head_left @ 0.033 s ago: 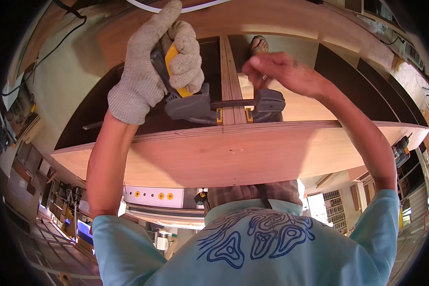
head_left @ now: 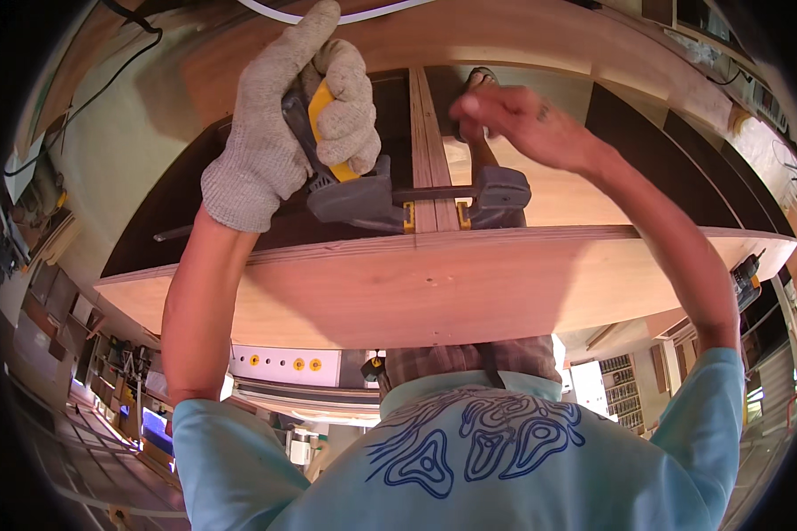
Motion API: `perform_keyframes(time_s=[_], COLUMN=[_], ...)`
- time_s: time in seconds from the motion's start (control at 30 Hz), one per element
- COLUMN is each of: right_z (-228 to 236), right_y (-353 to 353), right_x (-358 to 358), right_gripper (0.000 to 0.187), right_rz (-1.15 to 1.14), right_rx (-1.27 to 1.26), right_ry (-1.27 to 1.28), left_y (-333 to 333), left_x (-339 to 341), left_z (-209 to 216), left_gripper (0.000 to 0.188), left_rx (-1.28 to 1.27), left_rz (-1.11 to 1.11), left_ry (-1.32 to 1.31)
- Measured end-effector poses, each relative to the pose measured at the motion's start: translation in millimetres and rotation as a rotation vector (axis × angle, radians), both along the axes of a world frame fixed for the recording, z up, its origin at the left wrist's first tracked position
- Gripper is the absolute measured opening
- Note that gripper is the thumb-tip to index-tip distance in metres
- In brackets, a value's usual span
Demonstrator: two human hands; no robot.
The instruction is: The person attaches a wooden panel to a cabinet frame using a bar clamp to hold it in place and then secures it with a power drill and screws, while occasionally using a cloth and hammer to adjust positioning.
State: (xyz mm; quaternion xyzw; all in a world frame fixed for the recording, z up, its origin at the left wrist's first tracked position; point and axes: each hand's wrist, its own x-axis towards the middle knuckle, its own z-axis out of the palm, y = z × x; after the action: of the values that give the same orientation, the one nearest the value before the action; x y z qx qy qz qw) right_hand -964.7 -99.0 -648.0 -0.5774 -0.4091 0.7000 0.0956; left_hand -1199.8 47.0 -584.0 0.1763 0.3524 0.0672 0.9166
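Note:
My left hand (head_left: 345,111), in a knitted pale glove, is wrapped round the grip and yellow lever of a bar clamp (head_left: 354,202). The clamp's dark jaws with yellow pads sit on either side of an upright plywood divider (head_left: 427,146). Its bar crosses that divider close to a long plywood panel (head_left: 434,292), which lies nearest to me. Bare and blurred by motion, my right hand (head_left: 527,124) hovers just beyond the clamp's right jaw (head_left: 502,190), apart from it. Its fingers are bent downward; whether they hold anything is not clear.
Dark panels (head_left: 646,146) lie inside the wooden frame, whose far board (head_left: 505,44) curves across the top. A cordless drill (head_left: 746,276) is at the panel's right end. A black cable (head_left: 119,75) hangs at upper left. One foot (head_left: 481,76) shows beyond my right hand.
My right hand has shifted slightly up and away from the clamp's right jaw. My left hand keeps its grip, and the clamp stays in place.

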Motion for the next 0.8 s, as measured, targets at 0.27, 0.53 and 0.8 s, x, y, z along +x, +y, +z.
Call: perform_keyframes(time_s=[0.27, 0.53, 0.8], right_z=[-68, -62, -13], right_y=[52, 14, 13], right_x=[-68, -120, -49], right_gripper=[0.037, 0.035, 0.055], right_rz=[0.018, 0.05, -0.318], right_rx=[0.538, 0.467, 0.018], right_ry=[-0.121, 0.235, 0.341], left_y=[-2, -2, 1], left_x=[-3, -4, -8], left_z=[3, 7, 4], left_gripper=[0.057, 0.058, 0.057], left_rx=[0.057, 0.027, 0.045], left_rz=[-0.005, 0.05, 0.028], left_ry=[0.021, 0.092, 0.052])
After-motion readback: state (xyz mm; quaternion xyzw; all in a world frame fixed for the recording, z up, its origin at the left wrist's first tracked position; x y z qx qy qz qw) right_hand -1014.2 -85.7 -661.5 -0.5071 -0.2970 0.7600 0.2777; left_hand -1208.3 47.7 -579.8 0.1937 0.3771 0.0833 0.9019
